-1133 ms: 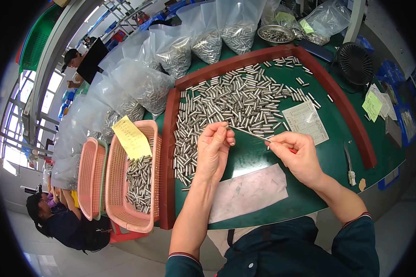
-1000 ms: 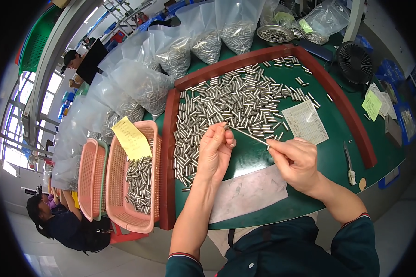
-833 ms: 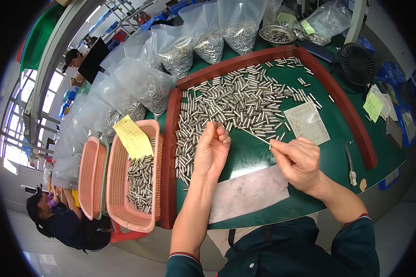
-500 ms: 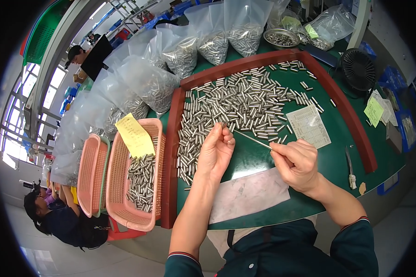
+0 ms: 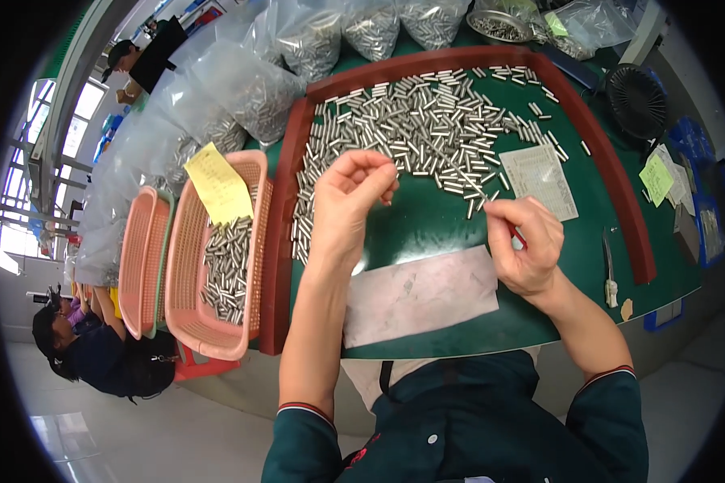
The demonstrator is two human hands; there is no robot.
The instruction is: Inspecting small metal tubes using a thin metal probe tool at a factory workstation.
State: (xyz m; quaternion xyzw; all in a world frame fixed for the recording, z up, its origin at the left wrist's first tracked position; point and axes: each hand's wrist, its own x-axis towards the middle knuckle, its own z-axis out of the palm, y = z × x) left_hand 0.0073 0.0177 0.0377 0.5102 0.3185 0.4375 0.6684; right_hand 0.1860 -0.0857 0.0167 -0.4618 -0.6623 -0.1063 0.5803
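Observation:
My right hand [image 5: 528, 245] is closed around a thin metal rod [image 5: 469, 182]. A bit of red shows in the palm, perhaps its handle. The rod's far end points up and left over a heap of short shiny metal pins [image 5: 427, 121] on the green table. To the left, my left hand [image 5: 353, 201] is raised over the near part of the heap with thumb and fingertips pinched together. Whatever it may hold is hidden behind the fingers. The two hands are apart. Below and between them lies a stained pale cloth [image 5: 423, 294].
A dark red wooden border [image 5: 600, 173] frames the heap. Left of it stand a pink basket [image 5: 254, 241] with pins and a yellow note, and another pink basket [image 5: 141, 266]. A printed paper [image 5: 540, 181], tweezers [image 5: 609, 270], a black fan [image 5: 635, 101] and pin-filled bags [image 5: 310, 44] surround the work.
My left hand has drawn away from the rod's end and risen to the left, its palm turned down. The rod in my right hand now points more steeply away. The whole view has shifted.

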